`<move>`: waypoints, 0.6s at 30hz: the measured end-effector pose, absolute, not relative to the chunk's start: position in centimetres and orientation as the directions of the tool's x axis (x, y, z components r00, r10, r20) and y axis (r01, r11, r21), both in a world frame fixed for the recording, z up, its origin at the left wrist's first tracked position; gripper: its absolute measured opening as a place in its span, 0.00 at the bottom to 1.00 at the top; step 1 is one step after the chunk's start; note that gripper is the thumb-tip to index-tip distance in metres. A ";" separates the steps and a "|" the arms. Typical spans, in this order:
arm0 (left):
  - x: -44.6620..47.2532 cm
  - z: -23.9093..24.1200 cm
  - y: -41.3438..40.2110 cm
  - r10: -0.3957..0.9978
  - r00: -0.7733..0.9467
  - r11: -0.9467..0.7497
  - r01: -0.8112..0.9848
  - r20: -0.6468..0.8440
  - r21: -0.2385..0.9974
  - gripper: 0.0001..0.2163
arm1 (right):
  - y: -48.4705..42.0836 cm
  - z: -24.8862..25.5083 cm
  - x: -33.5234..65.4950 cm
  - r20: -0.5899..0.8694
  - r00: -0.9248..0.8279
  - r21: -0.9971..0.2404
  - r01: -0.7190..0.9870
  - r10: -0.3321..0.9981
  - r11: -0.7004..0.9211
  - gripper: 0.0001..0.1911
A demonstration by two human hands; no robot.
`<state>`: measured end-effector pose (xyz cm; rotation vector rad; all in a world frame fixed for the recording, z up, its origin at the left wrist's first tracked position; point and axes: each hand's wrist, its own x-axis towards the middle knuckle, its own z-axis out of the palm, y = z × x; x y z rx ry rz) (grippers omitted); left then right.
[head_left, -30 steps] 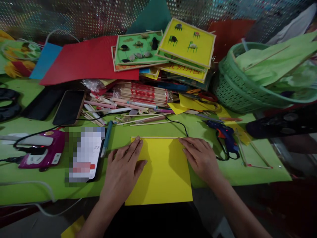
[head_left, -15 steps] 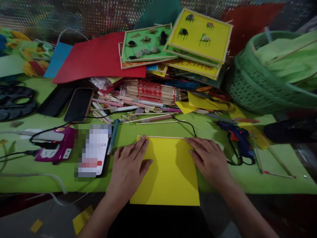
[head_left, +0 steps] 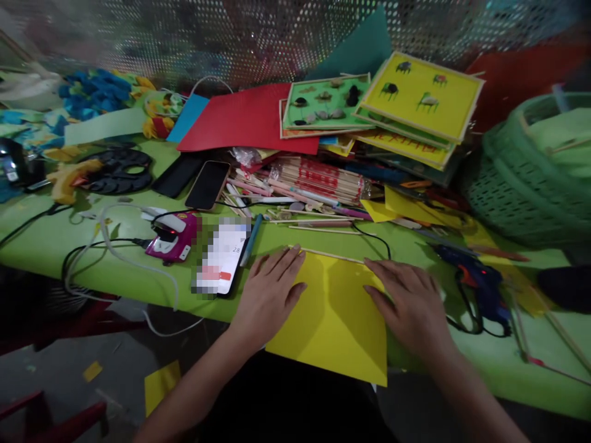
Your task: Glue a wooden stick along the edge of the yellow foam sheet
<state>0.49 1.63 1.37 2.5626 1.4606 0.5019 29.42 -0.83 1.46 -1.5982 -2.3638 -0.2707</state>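
A yellow card [head_left: 330,326] lies at the table's front edge, its near part jutting past that edge. Along its far edge runs a thin wooden stick [head_left: 332,255]. My left hand [head_left: 272,292] rests on the stick's left end, fingers stretched out and lying flat. At the other end, the fingertips of my right hand [head_left: 410,298] press down, also stretched out. Neither hand is closed around anything. To the right of my right hand lies a blue hot glue gun [head_left: 484,295] with a small red light.
Left of my hands are a phone with a lit screen [head_left: 226,258], a teal pen [head_left: 252,240] and a magenta power strip [head_left: 178,240] with cables. Behind lie a bundle of wooden sticks [head_left: 323,178] and framed stone pictures [head_left: 422,98]. A green basket [head_left: 512,178] stands at right.
My view has turned to the left, so the things on the table appear further right and tilted. Both hands stay at the stick's ends on the yellow card.
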 end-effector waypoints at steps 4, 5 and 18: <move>0.9 1.8 2.0 0.832 0.523 -0.554 0.786 0.183 0.274 0.21 | 0.5 2.1 27.8 0.273 -0.422 -0.049 0.891 0.864 0.451 0.19; 1.0 1.7 2.1 0.833 0.525 -0.554 0.787 0.175 0.271 0.21 | 0.7 2.0 27.5 0.265 -0.433 -0.054 0.885 0.862 0.462 0.19; 1.6 0.9 2.3 0.858 0.484 -0.514 0.802 0.175 0.305 0.21 | 1.3 1.1 26.8 0.256 -0.472 -0.068 0.862 0.843 0.503 0.19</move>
